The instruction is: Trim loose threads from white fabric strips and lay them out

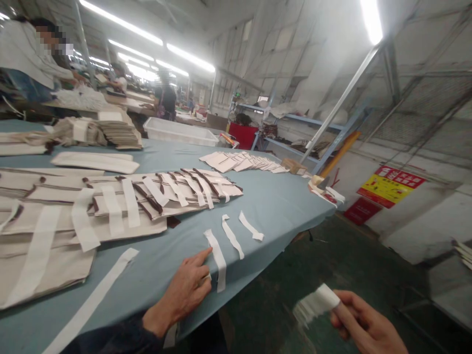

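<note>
On the blue-green tabletop [280, 206], my left hand [184, 290] touches the upper part of a white strip [217, 260] with its index finger; the other fingers are curled, and whether they hold anything is hidden. My right hand [365, 319] is off the table's edge at the lower right, pinching a white strip [317, 305] whose far end is blurred. Two shorter white strips [232, 237] [251, 227] lie just beyond the touched one. A long white strip [96, 300] lies left of my left hand.
Cream fabric pieces [125, 211] with dark edging and white strips across them cover the left side. Farther back are a fanned row of cream pieces [239, 161], a white bin [180, 132] and fabric stacks [118, 130]. A person [29, 54] stands at the far left.
</note>
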Motion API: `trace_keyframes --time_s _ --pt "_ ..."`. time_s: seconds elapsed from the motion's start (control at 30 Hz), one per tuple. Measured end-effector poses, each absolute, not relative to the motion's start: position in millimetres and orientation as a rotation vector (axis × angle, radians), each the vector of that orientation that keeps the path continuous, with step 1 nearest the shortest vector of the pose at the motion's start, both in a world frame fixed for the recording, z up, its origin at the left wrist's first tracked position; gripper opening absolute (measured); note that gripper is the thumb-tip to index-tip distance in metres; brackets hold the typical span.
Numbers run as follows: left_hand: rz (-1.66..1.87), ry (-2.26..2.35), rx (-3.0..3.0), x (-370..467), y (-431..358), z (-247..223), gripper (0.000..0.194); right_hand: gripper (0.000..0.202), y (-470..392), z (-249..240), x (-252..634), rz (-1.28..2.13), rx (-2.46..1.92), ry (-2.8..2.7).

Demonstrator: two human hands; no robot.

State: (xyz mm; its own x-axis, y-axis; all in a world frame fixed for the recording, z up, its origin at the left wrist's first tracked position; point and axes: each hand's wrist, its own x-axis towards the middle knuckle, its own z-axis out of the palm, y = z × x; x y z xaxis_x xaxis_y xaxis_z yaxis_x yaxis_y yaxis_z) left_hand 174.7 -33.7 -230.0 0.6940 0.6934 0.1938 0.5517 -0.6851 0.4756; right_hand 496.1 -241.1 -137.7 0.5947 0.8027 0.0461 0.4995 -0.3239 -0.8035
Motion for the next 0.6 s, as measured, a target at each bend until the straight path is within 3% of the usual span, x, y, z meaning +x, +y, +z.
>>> trace_keyframes --time_s 0.27,0.6 --pt "0.657 1.06 2.387 163 -42 -238 0.022 0.049 -120 -58 405 0.661 -1.584 -1.347" --pt "1.012 0.922 2.345 141 -86 -249 0.016 0.039 18 -94 337 0.914 -1.301 -1.316"
